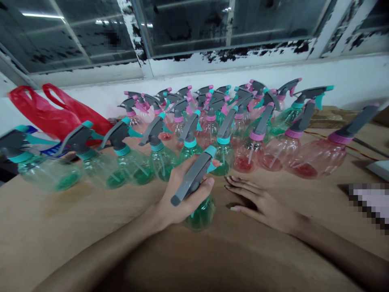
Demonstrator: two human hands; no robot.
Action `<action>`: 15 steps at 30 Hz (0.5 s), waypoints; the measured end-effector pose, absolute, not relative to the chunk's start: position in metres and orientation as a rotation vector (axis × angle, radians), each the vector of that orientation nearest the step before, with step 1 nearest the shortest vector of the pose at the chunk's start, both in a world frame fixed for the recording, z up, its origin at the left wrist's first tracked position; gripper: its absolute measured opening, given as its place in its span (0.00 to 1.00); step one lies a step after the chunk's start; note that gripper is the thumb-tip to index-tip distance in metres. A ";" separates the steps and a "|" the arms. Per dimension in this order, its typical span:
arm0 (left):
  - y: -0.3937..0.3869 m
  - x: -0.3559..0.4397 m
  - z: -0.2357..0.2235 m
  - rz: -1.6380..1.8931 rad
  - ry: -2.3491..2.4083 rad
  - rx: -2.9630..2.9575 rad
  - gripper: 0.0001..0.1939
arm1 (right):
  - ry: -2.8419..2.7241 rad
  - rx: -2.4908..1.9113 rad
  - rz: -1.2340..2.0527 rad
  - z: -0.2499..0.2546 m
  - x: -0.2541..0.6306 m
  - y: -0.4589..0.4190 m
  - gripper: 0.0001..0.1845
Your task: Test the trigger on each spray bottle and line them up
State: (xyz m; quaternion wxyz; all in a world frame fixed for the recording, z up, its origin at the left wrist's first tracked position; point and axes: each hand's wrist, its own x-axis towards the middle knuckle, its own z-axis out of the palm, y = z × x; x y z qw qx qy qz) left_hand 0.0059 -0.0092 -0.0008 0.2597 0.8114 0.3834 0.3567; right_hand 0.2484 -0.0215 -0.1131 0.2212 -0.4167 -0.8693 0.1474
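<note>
My left hand [184,194] is wrapped around the neck of a green spray bottle [200,215] with a grey and teal trigger head. The bottle stands near the table's front, and my fingers hide its collar. To its right, my right hand [258,198] lies flat on the table with fingers stretched out, touching no bottle. Just beyond both hands runs a front row of spray bottles: green ones such as the green bottle [141,168] on the left, and pink ones such as the pink bottle [247,156] on the right.
More green and pink spray bottles [209,129] crowd behind the front row, up to the white wall [358,77]. A red plastic bag [57,115] sits at the back left. At the right edge lies a blurred-out flat object [372,202] on the wooden table [100,219].
</note>
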 end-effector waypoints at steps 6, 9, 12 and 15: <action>-0.009 0.006 0.004 0.936 1.048 2.178 0.09 | -2.416 -1.177 0.427 -0.109 0.247 -0.023 0.27; -0.009 0.005 0.008 0.942 1.009 2.160 0.05 | -2.402 -1.171 0.432 -0.109 0.247 -0.022 0.27; -0.010 0.005 0.011 0.939 0.951 2.174 0.03 | -2.407 -1.162 0.423 -0.109 0.247 -0.022 0.27; -0.012 0.006 0.010 0.948 0.988 2.183 0.05 | -2.412 -1.151 0.404 -0.110 0.246 -0.022 0.28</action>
